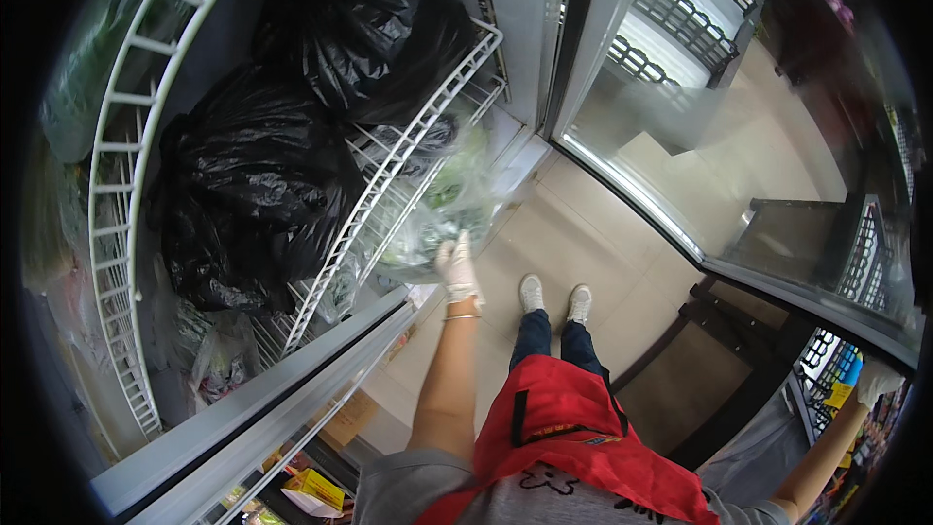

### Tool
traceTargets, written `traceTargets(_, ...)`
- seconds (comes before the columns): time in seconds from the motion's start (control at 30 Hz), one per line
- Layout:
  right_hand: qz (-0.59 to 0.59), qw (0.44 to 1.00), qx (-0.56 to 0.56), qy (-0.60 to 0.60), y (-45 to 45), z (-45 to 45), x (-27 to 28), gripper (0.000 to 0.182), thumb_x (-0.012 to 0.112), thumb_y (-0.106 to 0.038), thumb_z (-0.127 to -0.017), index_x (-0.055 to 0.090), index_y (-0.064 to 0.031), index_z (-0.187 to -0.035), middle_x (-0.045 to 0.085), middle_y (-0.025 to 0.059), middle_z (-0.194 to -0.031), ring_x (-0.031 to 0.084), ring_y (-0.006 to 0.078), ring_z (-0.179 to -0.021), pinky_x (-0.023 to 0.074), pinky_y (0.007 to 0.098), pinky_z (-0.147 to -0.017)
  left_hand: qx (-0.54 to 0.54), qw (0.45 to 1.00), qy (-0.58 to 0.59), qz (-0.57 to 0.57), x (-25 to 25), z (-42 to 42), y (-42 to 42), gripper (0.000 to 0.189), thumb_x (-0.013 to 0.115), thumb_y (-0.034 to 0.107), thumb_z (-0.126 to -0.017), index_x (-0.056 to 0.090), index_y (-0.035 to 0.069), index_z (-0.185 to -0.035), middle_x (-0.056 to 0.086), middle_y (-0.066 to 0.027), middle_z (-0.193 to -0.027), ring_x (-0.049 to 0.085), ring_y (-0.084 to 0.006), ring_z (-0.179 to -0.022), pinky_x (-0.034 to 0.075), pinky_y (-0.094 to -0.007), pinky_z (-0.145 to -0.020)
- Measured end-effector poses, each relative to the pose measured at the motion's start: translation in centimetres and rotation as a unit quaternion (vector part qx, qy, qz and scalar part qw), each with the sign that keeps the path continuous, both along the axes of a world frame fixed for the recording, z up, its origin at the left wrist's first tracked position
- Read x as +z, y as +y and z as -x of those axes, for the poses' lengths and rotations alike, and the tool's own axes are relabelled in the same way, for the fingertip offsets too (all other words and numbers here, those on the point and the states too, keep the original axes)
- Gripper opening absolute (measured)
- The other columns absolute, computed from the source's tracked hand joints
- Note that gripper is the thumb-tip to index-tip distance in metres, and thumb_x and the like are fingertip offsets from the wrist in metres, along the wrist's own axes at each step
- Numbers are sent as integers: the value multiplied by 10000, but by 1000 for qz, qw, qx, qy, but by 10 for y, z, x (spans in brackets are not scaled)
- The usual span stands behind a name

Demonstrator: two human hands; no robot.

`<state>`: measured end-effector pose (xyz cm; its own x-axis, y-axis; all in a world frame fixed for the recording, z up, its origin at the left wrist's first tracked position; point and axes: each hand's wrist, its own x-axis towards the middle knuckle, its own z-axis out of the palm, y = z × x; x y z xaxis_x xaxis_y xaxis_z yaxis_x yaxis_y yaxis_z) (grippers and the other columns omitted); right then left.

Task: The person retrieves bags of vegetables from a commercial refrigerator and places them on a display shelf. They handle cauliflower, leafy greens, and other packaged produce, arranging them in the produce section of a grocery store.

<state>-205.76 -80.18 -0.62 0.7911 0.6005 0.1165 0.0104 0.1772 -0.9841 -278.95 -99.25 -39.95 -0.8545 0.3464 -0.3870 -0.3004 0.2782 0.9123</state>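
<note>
My left hand [458,268], in a pale thin glove, is at the near edge of a clear plastic bag [455,222] of green leafy vegetables. Its fingers touch or overlap the bag; whether they grip it I cannot tell. That bag sits below the white wire shelf [397,157] of a refrigerated cabinet and bulges past the shelf's front. Far out to the right, my right hand [877,383], also gloved, holds the outer edge of the open glass door [700,262]; its fingertips are partly hidden by the frame.
Two black plastic bags [255,189] fill the upper shelf. Another wire rack [116,189] with bagged greens stands at the left. A grey metal door post [255,401] crosses at lower left. Black crates [681,22] show through the glass. Tiled floor [583,226] lies around my shoes.
</note>
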Motion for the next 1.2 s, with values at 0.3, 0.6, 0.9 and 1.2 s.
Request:
traceTargets(0.3, 90, 972, 16, -215, -77, 132, -73, 312, 467, -310, -992, 642, -55, -1034, 626, 46, -979, 556, 195, -1002, 403, 285, -927, -107, 989, -99, -37, -2, -66, 27, 86, 664, 97, -933, 609, 32, -923, 599, 31, -844, 502, -60, -760, 451, -241, -681)
traceTargets(0.6, 279, 592, 742, -146, -128, 492, -227, 456, 588, -143, -945, 513, -42, -1384, 624, 167, -1283, 569, 234, -1232, 418, 323, -1044, -275, 960, 0, -52, -2, -78, -42, 293, 563, 133, -974, 551, -31, -1216, 627, -120, -1188, 593, -213, -1086, 466, -344, -964)
traceTargets(0.9, 253, 589, 691, -334, -95, 738, -334, 834, 755, -349, -781, 390, -1, -1446, 514, 252, -1363, 516, 352, -1263, 434, 385, -1042, -265, 938, -148, 168, 76, -128, -292, 275, 607, 215, -947, 639, -4, -1110, 691, -127, -1004, 645, -192, -928, 507, -316, -841)
traceTargets(1.2, 330, 486, 643, -491, -113, 747, -289, 903, 715, -519, -783, 345, 15, -1409, 696, 217, -1051, 675, 357, -1014, 502, 422, -906, 3, 977, -174, 124, 42, -184, -366, 253, 625, 178, -936, 640, -25, -1086, 680, -87, -969, 635, -166, -896, 515, -301, -835)
